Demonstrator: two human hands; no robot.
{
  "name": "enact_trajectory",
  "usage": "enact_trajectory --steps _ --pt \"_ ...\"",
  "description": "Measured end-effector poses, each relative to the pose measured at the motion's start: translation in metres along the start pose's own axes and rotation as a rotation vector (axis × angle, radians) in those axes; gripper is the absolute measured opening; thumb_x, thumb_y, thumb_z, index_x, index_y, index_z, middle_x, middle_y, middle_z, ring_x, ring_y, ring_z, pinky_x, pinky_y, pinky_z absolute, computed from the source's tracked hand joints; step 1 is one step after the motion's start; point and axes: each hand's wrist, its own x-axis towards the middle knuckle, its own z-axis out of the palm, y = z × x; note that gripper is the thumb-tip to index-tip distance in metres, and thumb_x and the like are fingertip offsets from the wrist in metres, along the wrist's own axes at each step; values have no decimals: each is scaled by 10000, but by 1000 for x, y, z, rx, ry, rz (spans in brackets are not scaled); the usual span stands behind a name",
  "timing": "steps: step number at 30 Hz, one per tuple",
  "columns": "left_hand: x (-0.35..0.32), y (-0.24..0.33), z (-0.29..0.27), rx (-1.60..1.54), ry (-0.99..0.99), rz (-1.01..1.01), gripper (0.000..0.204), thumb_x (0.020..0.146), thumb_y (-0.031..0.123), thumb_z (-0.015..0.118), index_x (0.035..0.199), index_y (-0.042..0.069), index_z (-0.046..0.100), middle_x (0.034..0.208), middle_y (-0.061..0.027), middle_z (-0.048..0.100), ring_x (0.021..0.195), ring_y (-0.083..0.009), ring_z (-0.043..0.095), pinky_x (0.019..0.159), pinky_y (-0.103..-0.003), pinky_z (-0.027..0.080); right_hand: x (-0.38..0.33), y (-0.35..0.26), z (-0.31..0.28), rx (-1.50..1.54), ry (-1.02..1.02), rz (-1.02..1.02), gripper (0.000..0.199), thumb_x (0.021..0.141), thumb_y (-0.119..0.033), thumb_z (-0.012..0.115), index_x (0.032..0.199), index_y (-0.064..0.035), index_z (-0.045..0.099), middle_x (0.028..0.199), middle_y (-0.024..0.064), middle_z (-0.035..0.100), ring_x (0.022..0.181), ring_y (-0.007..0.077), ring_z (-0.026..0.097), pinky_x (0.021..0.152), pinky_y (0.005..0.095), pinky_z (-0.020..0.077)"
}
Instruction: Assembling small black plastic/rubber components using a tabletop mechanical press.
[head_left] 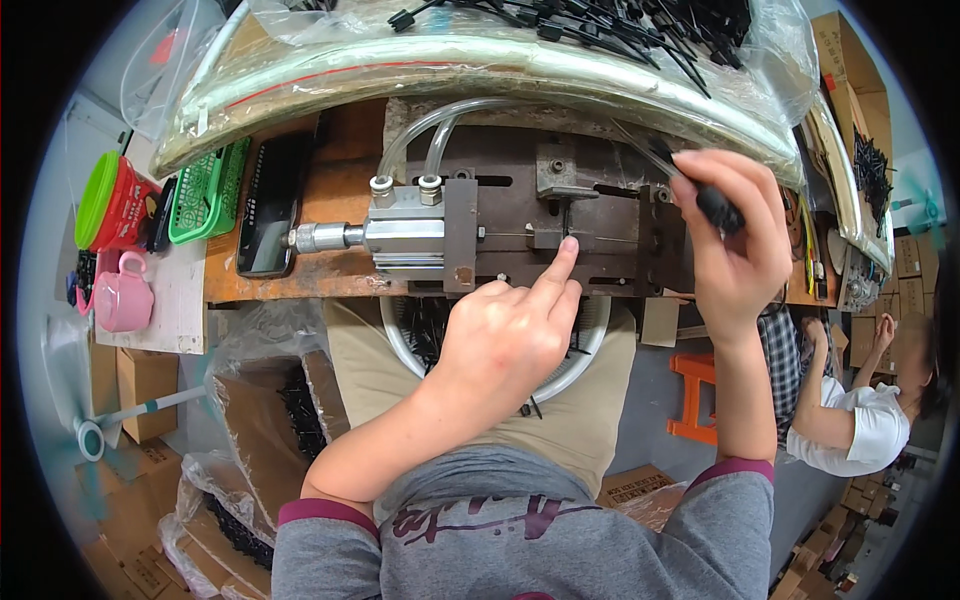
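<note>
The wooden counter (340,180) is orange-brown, its surface worn and stained. A dark metal plate (612,212) lies along it. To the left sits a flat black object (268,215), glossy at its near end, beside a green basket (200,205). Farther left, a pale board (180,315) carries a pink cup (125,299). Beyond the counter, a plastic-covered shelf (480,62) bears black plastic strips (690,18).
</note>
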Motion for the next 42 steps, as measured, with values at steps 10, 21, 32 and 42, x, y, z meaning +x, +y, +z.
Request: enact_trajectory --steps 10,21,32,42 --pt "-2 12 -2 -564 381 -49 396 785 180 750 1098 1 588 1031 -158 643 817 -317 682 699 -382 564 -50 -8 -12 -427 -228 -428 315 928 -63 612 1208 61 684 1160 204 686 1068 332 667 943 396 549" --pt "-15 4 -6 -459 523 -77 254 683 112 798 836 36 609 876 -89 564 832 -278 633 625 -388 528 -20 -56 18 -316 -129 -456 190 955 -44 677 1116 51 710 1069 185 706 938 307 701 824 389 602" --pt "-50 -13 -38 -493 697 -132 237 739 75 788 927 45 647 986 -78 552 808 -269 635 666 -380 531 -28 -71 24 34 -147 82 393 1092 -240 428 1363 22 539 1231 205 630 1098 327 651 932 427 541" --pt "-48 -1 -24 -611 618 -100 232 740 83 778 922 15 651 1043 -123 598 895 -309 655 752 -405 550 -38 -67 24 -168 -173 99 462 1100 -354 363 1340 -23 578 1255 175 649 1154 336 625 1000 458 503"
